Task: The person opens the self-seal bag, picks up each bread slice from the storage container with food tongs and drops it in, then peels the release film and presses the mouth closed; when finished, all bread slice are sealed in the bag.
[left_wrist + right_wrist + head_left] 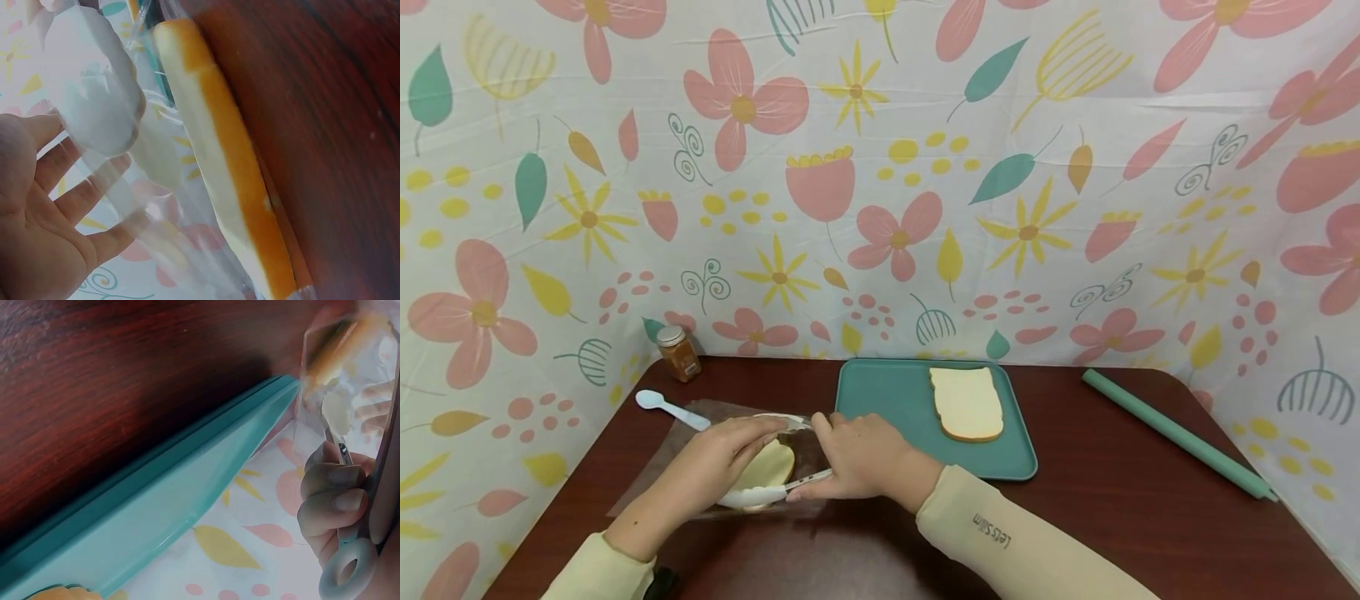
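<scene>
Clear plastic film [662, 475] lies around a bread slice [775, 462] at the left of the table; the slice's crust edge [234, 162] shows in the left wrist view. My right hand [868, 458] grips tongs, their white tips [752, 498] spread to either side of the slice. A ring end [349, 570] of the tongs shows below my right hand's curled fingers [331, 503]. Over the film is my left hand [722, 454], its fingers [94, 194] extended and spread against the plastic beside a white tong tip [94, 81].
A teal tray [880, 400] with another bread slice [967, 404] stands at the back centre. At the back left are a lidded jar [679, 354] and a white spoon [670, 408]. A green roll [1176, 433] lies at the right. Patterned cloth [895, 167] hangs behind.
</scene>
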A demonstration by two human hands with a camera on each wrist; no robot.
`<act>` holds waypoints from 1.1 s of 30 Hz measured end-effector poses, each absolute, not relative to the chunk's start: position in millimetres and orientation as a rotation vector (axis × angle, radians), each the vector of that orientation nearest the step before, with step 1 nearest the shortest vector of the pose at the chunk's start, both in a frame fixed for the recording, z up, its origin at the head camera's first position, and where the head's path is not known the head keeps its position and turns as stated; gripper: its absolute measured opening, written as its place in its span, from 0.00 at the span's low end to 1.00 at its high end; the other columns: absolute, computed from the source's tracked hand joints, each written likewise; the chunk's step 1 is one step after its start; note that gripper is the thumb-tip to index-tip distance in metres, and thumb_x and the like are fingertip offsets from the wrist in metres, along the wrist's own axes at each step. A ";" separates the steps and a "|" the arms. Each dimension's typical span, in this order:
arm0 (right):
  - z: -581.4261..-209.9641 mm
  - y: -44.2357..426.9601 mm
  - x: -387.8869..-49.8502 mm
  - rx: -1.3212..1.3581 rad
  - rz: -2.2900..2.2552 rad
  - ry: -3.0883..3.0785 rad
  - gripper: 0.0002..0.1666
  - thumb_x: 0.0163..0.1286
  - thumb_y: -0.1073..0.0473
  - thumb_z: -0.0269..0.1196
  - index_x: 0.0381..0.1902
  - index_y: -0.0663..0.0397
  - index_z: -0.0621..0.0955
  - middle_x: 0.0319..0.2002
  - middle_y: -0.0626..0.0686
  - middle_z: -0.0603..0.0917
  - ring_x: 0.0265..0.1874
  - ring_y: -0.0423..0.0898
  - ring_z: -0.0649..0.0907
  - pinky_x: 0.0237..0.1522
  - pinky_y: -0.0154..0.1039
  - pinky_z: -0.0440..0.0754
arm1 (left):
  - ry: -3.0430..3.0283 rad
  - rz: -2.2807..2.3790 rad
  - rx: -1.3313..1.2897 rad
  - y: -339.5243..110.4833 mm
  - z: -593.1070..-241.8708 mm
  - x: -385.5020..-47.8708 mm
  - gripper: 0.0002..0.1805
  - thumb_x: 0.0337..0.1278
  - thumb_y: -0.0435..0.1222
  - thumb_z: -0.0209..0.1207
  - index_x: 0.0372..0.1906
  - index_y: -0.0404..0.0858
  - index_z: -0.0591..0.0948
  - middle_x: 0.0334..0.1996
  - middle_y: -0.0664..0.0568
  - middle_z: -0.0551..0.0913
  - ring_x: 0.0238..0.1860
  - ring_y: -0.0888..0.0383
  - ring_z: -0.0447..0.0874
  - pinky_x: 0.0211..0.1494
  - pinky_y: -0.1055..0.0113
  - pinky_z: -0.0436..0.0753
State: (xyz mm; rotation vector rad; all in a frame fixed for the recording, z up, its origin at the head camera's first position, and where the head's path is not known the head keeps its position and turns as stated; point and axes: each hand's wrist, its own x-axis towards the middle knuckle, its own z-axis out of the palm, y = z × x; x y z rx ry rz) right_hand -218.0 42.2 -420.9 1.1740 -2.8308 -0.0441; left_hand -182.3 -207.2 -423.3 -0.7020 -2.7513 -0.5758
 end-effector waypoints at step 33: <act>-418.6 51.1 -209.3 1.167 -0.039 -2.757 0.44 0.68 0.15 0.57 0.47 0.50 0.73 0.26 0.45 0.78 0.13 0.41 0.72 0.15 0.34 0.69 | -2.753 -0.592 -0.687 -206.7 -422.8 -182.8 0.17 0.76 0.37 0.63 0.63 0.53 0.88 0.59 0.58 0.91 0.64 0.49 0.89 0.63 0.50 0.89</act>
